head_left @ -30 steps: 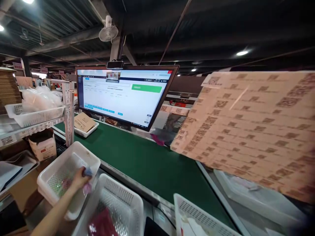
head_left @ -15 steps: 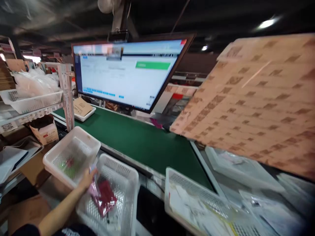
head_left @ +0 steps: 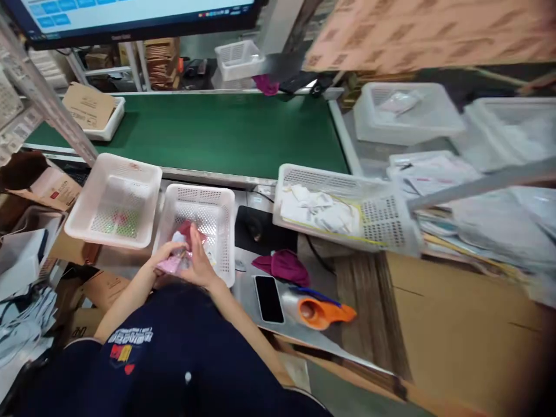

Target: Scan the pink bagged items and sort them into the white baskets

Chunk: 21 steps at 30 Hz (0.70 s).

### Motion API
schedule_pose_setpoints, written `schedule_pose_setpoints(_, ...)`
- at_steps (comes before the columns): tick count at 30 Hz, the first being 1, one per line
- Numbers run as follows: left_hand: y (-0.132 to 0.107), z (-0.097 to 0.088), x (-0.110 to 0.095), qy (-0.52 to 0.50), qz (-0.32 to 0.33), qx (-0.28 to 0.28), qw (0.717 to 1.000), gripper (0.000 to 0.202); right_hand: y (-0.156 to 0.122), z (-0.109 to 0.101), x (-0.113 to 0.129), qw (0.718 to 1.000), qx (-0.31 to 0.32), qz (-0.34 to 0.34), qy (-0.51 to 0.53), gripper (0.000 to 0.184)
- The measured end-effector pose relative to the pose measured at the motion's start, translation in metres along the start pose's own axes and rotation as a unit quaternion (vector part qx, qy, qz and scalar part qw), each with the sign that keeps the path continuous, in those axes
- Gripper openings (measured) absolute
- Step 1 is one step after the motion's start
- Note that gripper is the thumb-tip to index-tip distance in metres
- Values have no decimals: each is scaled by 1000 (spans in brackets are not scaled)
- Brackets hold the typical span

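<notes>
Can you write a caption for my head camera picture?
Both hands hold a pink packet at a white basket beside the green belt.

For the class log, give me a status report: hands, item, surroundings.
Left hand and right hand both grip the pink plastic packet. Packet sits over the perforated white plastic basket. Black phone lies beside it.

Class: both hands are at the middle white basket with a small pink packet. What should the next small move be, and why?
Probably lift the pink packet clear of the basket. Both the left hand and right hand already close on it at the basket's near rim, with a red item lying behind it inside. The grip itself is too blurred to judge.
</notes>
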<state>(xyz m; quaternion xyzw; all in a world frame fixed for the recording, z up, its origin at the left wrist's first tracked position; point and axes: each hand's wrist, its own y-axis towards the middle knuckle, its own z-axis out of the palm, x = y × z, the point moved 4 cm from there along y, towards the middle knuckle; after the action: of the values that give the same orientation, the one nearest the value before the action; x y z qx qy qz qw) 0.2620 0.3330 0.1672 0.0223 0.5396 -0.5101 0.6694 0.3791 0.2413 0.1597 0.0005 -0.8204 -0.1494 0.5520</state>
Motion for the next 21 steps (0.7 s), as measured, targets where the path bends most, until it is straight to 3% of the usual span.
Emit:
schedule_pose_setpoints(2, -1, 12, 26, 36, -93, 82, 992, 39, -9, -9, 3, 998, 26, 31, 42, 132)
schedule_pose_setpoints(4, -3, 21, 43, 35, -177, 141, 973, 45, -22, -24, 1, 994, 25, 78, 72, 100)
schedule_pose_setpoints(6, -4, 30, 51, 8, -229, 171, 958, 64, -36, -41, -5, 987, -28, 139, 80, 65)
schedule_pose_setpoints(7, -3, 34, 51, -11, -233, 171, 957, 73, -44, -50, -8, 979, -72, 175, 82, 56)
schedule_pose_setpoints(9, 2, 42, 48, -40, -208, 148, 966, 82, -58, -65, -13, 956, -156, 235, 85, 54)
schedule_pose_setpoints(11, 9, 47, 43, -17, -152, 113, 982, 75, -67, -76, -14, 937, -210, 264, 87, 56)
schedule_pose_setpoints(16, 22, 57, 37, 141, -33, 79, 986, 64, -74, -84, -12, 921, -229, 291, 125, 63)
schedule_pose_setpoints(21, 20, 60, 45, 145, -10, 63, 987, 73, -81, -85, -15, 908, -254, 298, 147, 70)
